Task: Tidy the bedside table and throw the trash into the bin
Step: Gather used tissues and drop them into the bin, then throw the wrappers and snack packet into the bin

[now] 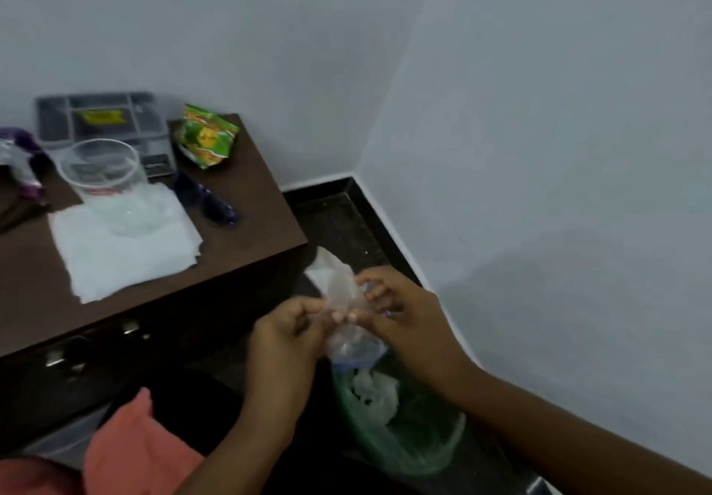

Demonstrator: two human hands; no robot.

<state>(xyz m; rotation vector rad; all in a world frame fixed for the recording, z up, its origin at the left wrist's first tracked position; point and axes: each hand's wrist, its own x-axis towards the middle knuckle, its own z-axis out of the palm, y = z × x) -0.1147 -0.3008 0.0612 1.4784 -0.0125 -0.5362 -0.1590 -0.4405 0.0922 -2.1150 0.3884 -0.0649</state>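
Left grip: the left hand (287, 334) has its fingers curled, pinching one side of a crumpled clear plastic bag (345, 294).
Right grip: the right hand (400, 309) has its fingers curled round the other side of the same bag.
Clear plastic bag: held in the air between both hands, to the right of the table and just above the bin.
Bin (404, 429): on the dark floor near the wall, lined with green plastic, with crumpled white paper (375, 390) inside.
Table (246, 232): dark brown wood, on the left.
On the table: a flat white napkin (123, 240) near the front; a clear cup (102, 165) at its far edge; a grey compartment tray (104, 117) behind the cup; a green snack packet (206, 138) at the far right corner; dark blue sunglasses (210, 201) beside the napkin; a purple wrapper (23, 159) at the left edge.
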